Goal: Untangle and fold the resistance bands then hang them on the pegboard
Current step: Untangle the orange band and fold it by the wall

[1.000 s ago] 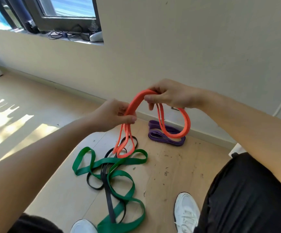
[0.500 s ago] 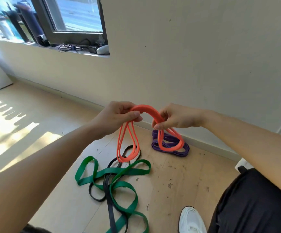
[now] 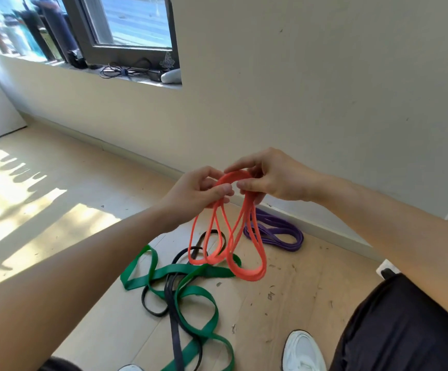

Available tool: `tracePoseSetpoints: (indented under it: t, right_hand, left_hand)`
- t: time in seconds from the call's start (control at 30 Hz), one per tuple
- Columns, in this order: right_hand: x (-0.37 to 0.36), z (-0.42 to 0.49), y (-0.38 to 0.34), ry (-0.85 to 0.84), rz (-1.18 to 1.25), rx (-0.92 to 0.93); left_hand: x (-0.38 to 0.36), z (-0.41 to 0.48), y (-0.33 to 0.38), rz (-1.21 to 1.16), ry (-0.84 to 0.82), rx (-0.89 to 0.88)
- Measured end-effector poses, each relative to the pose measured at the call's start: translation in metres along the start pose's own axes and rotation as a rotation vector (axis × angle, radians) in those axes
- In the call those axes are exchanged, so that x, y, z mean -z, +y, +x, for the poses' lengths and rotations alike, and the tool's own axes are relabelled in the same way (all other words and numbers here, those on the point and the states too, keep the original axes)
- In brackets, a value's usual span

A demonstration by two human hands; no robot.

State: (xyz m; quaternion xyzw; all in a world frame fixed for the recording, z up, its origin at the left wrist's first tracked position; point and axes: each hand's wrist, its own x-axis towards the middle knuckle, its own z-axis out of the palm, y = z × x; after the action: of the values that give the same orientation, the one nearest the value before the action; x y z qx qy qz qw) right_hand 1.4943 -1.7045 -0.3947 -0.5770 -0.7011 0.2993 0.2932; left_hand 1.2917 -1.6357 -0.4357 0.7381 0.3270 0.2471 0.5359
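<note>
- L hand [image 3: 193, 195] + R hand [image 3: 273, 178]: both pinch top of orange band [image 3: 228, 236], held up in air, hands close together.
- Orange band hangs in several loops below hands, above floor [image 3: 284, 303].
- Green band [image 3: 188, 287] + black band [image 3: 173, 311] tangled together on floor, under the orange loops.
- Purple band [image 3: 276, 232] lies coiled on floor by wall [image 3: 311, 89], apart from the tangle.
- White shoe [image 3: 301, 350] at lower right.
</note>
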Motion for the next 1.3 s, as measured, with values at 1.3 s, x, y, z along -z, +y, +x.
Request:
tracePoseSetpoints:
  t: [1.3]
  right_hand:
    - [0.044,-0.042,0.1,0.262,0.457,-0.473]
  left_hand:
    - [-0.027,0.004,-0.035,0.334,-0.195,-0.001]
